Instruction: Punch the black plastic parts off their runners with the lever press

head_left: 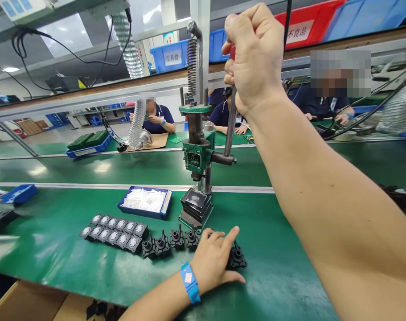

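My right hand (258, 55) is raised and wrapped round the red knob (233, 51) of the press lever (230, 122). The lever belongs to a green hand press (196, 154) with a spring on top. Beneath its ram, stacked dark blocks (196, 203) form the base. My left hand (213, 256), with a blue wrist strap, lies low over the green bench, fingers spread. Black plastic pump-like housings with upright stems stand on both sides of it: one housing (237, 257) by the thumb, others (176, 238) to the left. Whatever lies under the palm is hidden.
Black square parts with white rotors (114, 232) stand in two rows at left. Behind them sits a blue tray (145, 202) of white pieces. A cardboard box (32, 301) is below the front edge. Co-workers (159, 117) sit across the bench; another person's hand shows far left.
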`<state>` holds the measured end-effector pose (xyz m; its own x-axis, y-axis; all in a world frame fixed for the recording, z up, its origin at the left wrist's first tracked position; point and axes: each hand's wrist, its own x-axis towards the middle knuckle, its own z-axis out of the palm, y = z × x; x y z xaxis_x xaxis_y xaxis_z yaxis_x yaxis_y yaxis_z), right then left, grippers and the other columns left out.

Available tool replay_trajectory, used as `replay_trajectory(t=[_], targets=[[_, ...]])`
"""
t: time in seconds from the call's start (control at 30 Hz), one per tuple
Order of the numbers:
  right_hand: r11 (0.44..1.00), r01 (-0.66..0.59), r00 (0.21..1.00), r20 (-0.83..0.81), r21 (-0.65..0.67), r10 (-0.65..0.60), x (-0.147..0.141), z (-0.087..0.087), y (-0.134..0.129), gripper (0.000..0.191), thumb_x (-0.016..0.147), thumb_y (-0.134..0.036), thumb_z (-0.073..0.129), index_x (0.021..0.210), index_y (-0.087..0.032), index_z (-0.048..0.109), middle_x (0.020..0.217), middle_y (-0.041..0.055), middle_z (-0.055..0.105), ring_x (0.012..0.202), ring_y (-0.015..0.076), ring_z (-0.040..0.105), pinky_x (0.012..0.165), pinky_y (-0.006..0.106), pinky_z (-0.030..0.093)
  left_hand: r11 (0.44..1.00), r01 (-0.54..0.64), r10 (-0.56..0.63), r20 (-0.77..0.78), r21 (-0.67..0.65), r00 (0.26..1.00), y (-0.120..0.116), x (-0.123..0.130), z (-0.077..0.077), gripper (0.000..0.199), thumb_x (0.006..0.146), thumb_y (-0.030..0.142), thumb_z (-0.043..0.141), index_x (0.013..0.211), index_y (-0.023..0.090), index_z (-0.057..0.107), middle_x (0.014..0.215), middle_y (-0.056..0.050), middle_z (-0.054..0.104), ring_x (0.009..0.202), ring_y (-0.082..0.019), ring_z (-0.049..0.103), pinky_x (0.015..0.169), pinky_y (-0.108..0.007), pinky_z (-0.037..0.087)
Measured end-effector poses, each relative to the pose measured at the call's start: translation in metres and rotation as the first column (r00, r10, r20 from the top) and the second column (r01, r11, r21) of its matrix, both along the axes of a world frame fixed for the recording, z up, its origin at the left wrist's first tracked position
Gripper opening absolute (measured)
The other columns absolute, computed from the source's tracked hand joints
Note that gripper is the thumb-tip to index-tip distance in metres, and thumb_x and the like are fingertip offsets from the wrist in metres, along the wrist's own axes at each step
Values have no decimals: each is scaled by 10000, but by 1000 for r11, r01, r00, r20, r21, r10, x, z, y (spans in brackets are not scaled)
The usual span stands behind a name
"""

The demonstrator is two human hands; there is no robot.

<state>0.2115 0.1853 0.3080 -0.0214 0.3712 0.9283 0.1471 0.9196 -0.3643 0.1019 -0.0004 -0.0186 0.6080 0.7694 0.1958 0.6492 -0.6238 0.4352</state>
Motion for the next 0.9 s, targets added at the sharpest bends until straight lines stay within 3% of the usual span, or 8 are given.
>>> replay_trajectory(t=[0.13, 0.2, 0.3, 0.43, 0.63, 0.77, 0.9], targets=[[995, -78, 975, -211, -65, 63, -2, 2, 1, 257, 940, -244, 523, 730, -245, 374, 674, -15, 465, 723, 95, 451, 673, 255, 442, 995, -14, 18, 38, -96, 999, 5, 0, 14, 1165, 629, 238, 873, 1531, 218, 137, 1062, -80, 719, 971, -293, 677, 925, -446, 486], [994, -90, 976, -207, -69, 74, -2, 4, 2, 271, 938, -239, 531, 717, -245, 375, 660, -21, 464, 702, 90, 442, 659, 247, 438, 988, -69, 94, 183, -138, 979, 12, -17, 34, 1208, 616, 225, 871, 1537, 245, 90, 1053, -49, 728, 994, -274, 677, 924, -410, 504], [994, -85, 977, -202, -64, 71, -3, 4, 1, 278, 936, -228, 532, 708, -247, 374, 650, -23, 456, 680, 87, 438, 651, 243, 434, 963, -230, 267, 372, -140, 889, 32, -53, 70, 1179, 682, 255, 834, 1542, 287, 29, 1067, -26, 731, 1013, -243, 688, 923, -387, 514], [994, -78, 972, -228, -77, 59, -3, 3, 1, 258, 932, -226, 536, 716, -246, 395, 651, -22, 466, 655, 89, 427, 604, 240, 412, 931, -351, 362, 399, -103, 843, 69, -82, 101, 1194, 712, 272, 825, 1553, 253, -22, 1022, -43, 743, 1002, -250, 704, 887, -391, 527], [991, -84, 969, -239, -102, 57, -6, 4, -10, 294, 933, -192, 537, 685, -240, 386, 644, -27, 469, 661, 87, 410, 644, 221, 424, 938, -341, 343, 300, -62, 890, 101, -76, 105, 1203, 698, 255, 828, 1552, 190, -16, 1007, -64, 752, 959, -260, 714, 902, -406, 522], [997, -71, 986, -150, 19, 73, -21, -7, -57, 269, 933, -209, 549, 705, -228, 408, 683, -19, 482, 597, 85, 393, 606, 251, 419, 927, -372, 372, 263, -49, 890, 105, -72, 105, 1200, 682, 248, 831, 1546, 186, 0, 1013, -64, 748, 968, -270, 711, 925, -421, 511], [985, 77, 996, -55, 154, -69, -39, -36, -114, 255, 932, -245, 546, 713, -215, 417, 705, -21, 480, 610, 87, 467, 586, 259, 435, 949, -309, 313, 299, -63, 901, 101, -77, 103, 1311, 602, 340, 892, 1547, 189, -4, 1217, -149, 674, 1135, -318, 647, 984, -464, 479]])
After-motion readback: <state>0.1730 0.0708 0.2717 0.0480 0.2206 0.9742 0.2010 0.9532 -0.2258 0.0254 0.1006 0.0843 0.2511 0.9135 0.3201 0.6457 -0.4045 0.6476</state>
